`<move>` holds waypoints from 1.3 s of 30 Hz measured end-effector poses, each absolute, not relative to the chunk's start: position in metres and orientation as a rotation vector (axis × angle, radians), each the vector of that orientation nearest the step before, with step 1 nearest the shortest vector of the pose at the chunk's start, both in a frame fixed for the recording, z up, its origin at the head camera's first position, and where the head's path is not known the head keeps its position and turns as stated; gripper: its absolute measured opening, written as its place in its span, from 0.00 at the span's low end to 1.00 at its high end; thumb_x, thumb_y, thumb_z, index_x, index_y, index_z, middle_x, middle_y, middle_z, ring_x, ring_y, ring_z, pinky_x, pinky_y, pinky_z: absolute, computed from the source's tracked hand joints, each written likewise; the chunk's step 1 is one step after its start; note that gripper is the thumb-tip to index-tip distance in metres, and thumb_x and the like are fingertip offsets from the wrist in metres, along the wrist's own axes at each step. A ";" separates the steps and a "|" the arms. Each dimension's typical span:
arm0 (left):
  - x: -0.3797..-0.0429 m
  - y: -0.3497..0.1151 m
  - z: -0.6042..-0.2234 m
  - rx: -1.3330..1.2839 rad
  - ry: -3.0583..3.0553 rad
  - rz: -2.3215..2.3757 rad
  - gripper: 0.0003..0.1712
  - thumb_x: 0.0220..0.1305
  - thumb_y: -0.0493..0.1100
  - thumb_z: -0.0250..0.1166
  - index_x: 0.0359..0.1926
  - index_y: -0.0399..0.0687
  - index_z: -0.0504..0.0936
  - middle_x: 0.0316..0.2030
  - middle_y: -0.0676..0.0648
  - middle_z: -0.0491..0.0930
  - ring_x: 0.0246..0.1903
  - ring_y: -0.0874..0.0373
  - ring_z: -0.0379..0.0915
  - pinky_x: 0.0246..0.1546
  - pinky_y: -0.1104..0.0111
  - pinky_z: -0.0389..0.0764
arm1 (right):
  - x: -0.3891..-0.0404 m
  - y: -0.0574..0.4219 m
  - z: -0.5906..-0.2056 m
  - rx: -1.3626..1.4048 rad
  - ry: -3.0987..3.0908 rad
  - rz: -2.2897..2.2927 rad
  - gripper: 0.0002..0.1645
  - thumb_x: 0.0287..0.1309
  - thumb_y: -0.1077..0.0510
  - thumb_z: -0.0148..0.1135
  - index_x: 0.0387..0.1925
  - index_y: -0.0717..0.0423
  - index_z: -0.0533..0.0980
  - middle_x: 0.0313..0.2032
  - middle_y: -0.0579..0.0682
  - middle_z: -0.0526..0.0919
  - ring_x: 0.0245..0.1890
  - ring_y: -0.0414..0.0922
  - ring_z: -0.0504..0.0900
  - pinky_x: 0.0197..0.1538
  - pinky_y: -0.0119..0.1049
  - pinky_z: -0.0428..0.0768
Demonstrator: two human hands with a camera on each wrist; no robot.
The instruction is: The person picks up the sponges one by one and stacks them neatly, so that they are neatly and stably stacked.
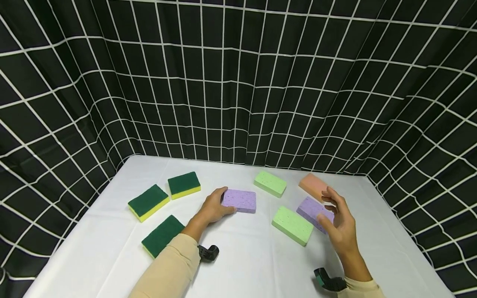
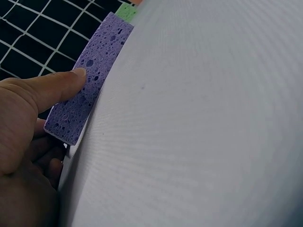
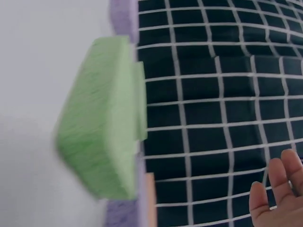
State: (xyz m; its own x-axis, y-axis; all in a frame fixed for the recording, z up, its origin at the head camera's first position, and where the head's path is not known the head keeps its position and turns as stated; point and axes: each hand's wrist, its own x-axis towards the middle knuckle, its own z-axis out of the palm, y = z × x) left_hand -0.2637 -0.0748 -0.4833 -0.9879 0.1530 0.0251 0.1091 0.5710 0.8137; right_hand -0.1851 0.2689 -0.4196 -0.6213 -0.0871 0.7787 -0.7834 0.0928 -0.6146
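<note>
My left hand (image 1: pixel 215 206) holds a purple sponge (image 1: pixel 240 200) by its left end, near the middle of the table. In the left wrist view, the thumb (image 2: pixel 61 86) lies on the long pitted side of that sponge. My right hand (image 1: pixel 340 223) hovers with relaxed fingers above the right side, by a second purple sponge (image 1: pixel 312 210) that it partly covers. In the right wrist view its fingertips (image 3: pixel 259 193) show against the backdrop with nothing in them. A light green sponge (image 1: pixel 292 225) lies against the second purple one, and an orange sponge (image 1: pixel 312 185) sits behind.
Another light green sponge (image 1: pixel 270 183) lies toward the back. On the left are several green-and-yellow scrub sponges (image 1: pixel 148 202), one partly behind the left forearm. White cloth covers the table (image 1: pixel 246 256). A black gridded curtain (image 1: pixel 223 91) surrounds its back and sides.
</note>
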 end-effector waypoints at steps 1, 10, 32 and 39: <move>-0.263 -0.075 -0.483 0.222 2.740 1.413 0.47 0.51 0.44 0.76 0.69 0.40 0.64 0.65 0.39 0.65 0.64 0.44 0.59 0.65 0.54 0.59 | -0.185 0.270 -0.423 0.834 -1.830 1.575 0.40 0.44 0.82 0.55 0.64 0.78 0.59 0.57 0.67 0.68 0.56 0.56 0.66 0.53 0.35 0.66; -0.264 -0.074 -0.485 0.219 2.750 1.385 0.47 0.52 0.45 0.76 0.69 0.41 0.64 0.66 0.40 0.64 0.65 0.44 0.58 0.65 0.54 0.59 | -0.176 0.275 -0.442 0.635 -2.076 1.487 0.41 0.46 0.80 0.59 0.66 0.71 0.62 0.55 0.53 0.72 0.52 0.47 0.71 0.51 0.31 0.69; -0.263 -0.075 -0.486 0.204 2.733 1.409 0.46 0.52 0.44 0.76 0.69 0.41 0.64 0.66 0.39 0.64 0.66 0.44 0.57 0.65 0.53 0.58 | -0.170 0.279 -0.471 0.359 -2.682 1.229 0.43 0.55 0.53 0.71 0.68 0.60 0.63 0.56 0.58 0.74 0.53 0.52 0.72 0.51 0.32 0.71; -0.265 -0.076 -0.487 0.207 2.740 1.410 0.47 0.52 0.44 0.76 0.70 0.42 0.64 0.66 0.40 0.64 0.66 0.44 0.57 0.65 0.54 0.58 | -0.173 0.277 -0.475 0.381 -2.763 1.088 0.49 0.46 0.50 0.77 0.66 0.62 0.65 0.59 0.61 0.72 0.59 0.56 0.69 0.59 0.45 0.70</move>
